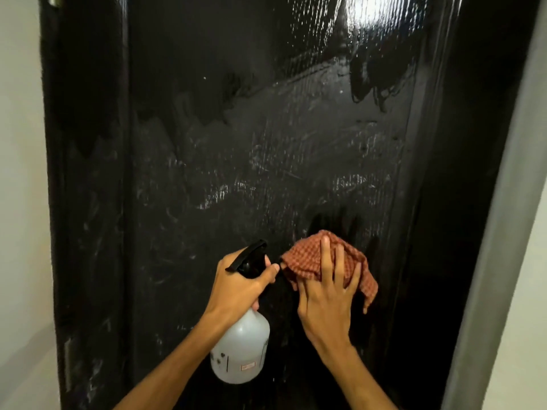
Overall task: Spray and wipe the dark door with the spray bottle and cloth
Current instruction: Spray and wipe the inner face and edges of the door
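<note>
Wiping is the step in hand, judging by how things lie: the right hand (325,294) lies flat on the red checked cloth (307,258), fingers straight and spread apart, pressing it against the dark door (266,143). The cloth sits low on the door, between its middle and its right edge, bunched, with one corner hanging down past the little finger. The left hand (239,285) is clamped round the neck of the spray bottle (241,347), just beside the cloth on its left and held in front of the door, not resting on it as far as can be told. The bottle's long axis runs nearly upright, pale body below and black trigger head (248,255) above, the top leaning a little to the right; the nozzle seems to aim up and away toward the door face, though the black head against the black door makes this hard to read. A wet sheen (370,13) shows near the door's top edge, while pale smears (219,193) cross the middle and run down toward the lower left. The next move, I judge, calls for firm strokes of the cloth across those dull patches, toward the left edge, with the bottle kept clear of the cloth's path until more spray is wanted.
</note>
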Available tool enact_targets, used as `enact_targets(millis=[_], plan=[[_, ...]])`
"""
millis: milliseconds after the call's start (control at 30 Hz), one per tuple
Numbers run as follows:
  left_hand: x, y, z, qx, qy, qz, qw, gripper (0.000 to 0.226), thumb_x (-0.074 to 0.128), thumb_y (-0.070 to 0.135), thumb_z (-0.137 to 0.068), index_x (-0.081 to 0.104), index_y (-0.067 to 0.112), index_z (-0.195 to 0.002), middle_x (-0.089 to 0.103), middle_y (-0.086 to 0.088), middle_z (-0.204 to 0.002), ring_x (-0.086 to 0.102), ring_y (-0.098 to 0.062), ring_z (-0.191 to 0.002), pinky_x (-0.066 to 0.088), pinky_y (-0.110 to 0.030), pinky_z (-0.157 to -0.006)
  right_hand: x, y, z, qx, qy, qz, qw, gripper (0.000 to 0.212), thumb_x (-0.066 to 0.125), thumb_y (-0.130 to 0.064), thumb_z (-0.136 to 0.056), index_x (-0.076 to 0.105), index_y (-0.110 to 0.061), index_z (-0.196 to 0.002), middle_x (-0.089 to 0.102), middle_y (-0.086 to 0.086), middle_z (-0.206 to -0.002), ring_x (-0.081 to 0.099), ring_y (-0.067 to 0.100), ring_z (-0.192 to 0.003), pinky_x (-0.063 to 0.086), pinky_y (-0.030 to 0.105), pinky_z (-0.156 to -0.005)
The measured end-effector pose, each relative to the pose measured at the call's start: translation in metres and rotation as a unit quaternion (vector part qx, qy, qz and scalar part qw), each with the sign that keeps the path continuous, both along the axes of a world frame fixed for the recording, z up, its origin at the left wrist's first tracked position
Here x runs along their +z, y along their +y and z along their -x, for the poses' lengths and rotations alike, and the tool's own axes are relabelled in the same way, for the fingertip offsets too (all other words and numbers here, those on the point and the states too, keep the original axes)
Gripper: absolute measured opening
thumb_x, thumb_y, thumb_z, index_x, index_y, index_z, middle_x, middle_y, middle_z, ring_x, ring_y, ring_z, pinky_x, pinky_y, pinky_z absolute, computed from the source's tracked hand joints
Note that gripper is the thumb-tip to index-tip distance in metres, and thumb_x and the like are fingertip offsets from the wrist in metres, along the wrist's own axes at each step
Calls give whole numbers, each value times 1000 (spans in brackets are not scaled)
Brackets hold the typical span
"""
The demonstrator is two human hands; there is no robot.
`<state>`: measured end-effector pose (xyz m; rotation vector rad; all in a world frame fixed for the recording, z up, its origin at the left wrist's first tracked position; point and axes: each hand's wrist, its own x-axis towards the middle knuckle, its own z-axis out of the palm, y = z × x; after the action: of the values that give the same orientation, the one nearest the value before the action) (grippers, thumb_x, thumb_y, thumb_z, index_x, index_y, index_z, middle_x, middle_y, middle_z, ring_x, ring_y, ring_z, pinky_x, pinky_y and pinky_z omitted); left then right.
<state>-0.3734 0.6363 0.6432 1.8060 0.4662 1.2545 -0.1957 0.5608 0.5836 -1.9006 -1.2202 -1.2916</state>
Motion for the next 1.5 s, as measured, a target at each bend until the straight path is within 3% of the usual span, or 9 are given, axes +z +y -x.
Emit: enact_targets(millis=[167,367,467,667,867,1067,1267,1400,1500], plan=[[31,12,0,-10,-22,-18,1000,16,80,19,-91,69,9,-83,73,-15,-73,54,-29,-40,47,-33,-45,119,10,3,-12,7,-77,997,17,56,-33,-98,71,-27,-99,8,10,-171,4,35,-157,5,71,-119],[43,23,10,12,-24,-31,999,15,77,17,-93,70,9,-82,75,-8,-74,54,-24,-37,48,-32,-46,67,12,8,-25,-46,7,999,30,56,-39,-100,67,-30,-126,6,10,-171,6,35,-157,11,71,-117],[53,32,20,23,-26,-36,999,17,80,20,-91,69,9,-84,74,-14,-75,56,-25,-38,48,-30,-46,117,11,3,9,-55,-12,998,24,59,-42,-97,72,-25,-107,7,5,-171,5,32,-158,13,64,-118],[70,56,48,59,-45,-31,997,16,76,18,-94,71,9,-83,76,-7,-76,54,-25,-40,49,-32,-47,190,40,28,-23,-42,-45,998,28,50,-39,-100,71,-22,-96,2,11,-171,-2,38,-157,5,73,-117],[62,84,84,116,-62,-13,991,16,82,20,-89,69,10,-88,75,-16,-78,57,-22,-39,49,-29,-43,140,72,56,56,-157,89,982,31,49,-44,-101,72,-24,-97,0,4,-172,-2,28,-158,35,60,-111],[59,116,120,156,-66,-6,986,15,81,19,-90,69,9,-90,75,-17,-82,58,-22,-41,50,-29,-42,194,111,91,21,-158,19,987,26,50,-39,-100,70,-23,-104,4,14,-170,0,38,-157,4,71,-118],[32,141,162,191,-49,7,980,13,81,16,-90,69,10,-88,74,-17,-81,59,-22,-41,52,-31,-42,105,151,114,96,-296,199,929,38,49,-44,-97,67,-31,-129,3,7,-172,-2,31,-158,23,59,-119],[37,159,185,202,-70,2,977,14,82,15,-88,69,10,-87,73,-17,-79,63,-39,-48,54,-36,-43,192,183,140,101,-257,107,955,35,46,-44,-99,72,-24,-110,9,8,-171,3,30,-158,16,55,-121],[49,168,197,208,-79,-14,975,14,82,16,-89,69,9,-89,72,-16,-78,60,-32,-44,52,-33,-41,214,203,166,73,-231,76,967,33,44,-43,-99,71,-26,-107,8,11,-171,1,35,-157,7,67,-119]])
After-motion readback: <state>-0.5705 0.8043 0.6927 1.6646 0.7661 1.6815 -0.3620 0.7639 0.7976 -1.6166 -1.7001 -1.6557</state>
